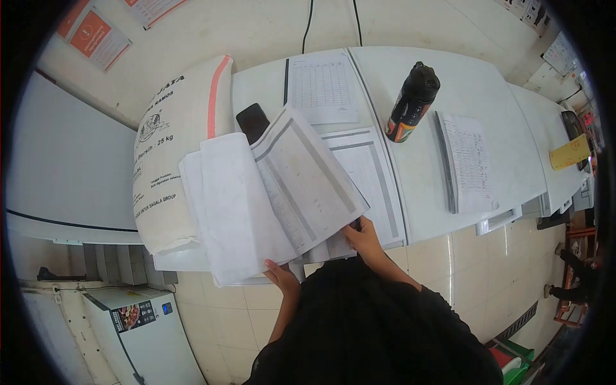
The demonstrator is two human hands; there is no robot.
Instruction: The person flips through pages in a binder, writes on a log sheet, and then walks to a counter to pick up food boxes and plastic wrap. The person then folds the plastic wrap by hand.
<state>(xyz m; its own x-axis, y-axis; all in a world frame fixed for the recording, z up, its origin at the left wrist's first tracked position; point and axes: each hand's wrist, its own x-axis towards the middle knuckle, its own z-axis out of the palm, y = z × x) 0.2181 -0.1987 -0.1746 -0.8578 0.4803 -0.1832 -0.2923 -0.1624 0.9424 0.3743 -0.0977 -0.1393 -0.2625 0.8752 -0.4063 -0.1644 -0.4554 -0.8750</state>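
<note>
My left hand (282,277) is closed on the lower edge of a blank-looking white sheet bundle (234,199), its thumb on top. My right hand (364,239) pinches the lower right corner of a printed table sheet (308,179), which is lifted at a slant and overlaps the white bundle. Part of its fingers is hidden by the paper. Beneath lies another printed form (367,160). A black phone (253,122) rests just beyond the sheets. Further back is a clipped table form (323,86).
A 25 kg sack (170,154) stands at left against the papers. On the right lid are a black bottle (412,102) and a logbook (467,163). A yellow cylinder (569,153) lies further right. A small white freezer (144,340) stands on the floor. A person's legs (571,276) show at far right.
</note>
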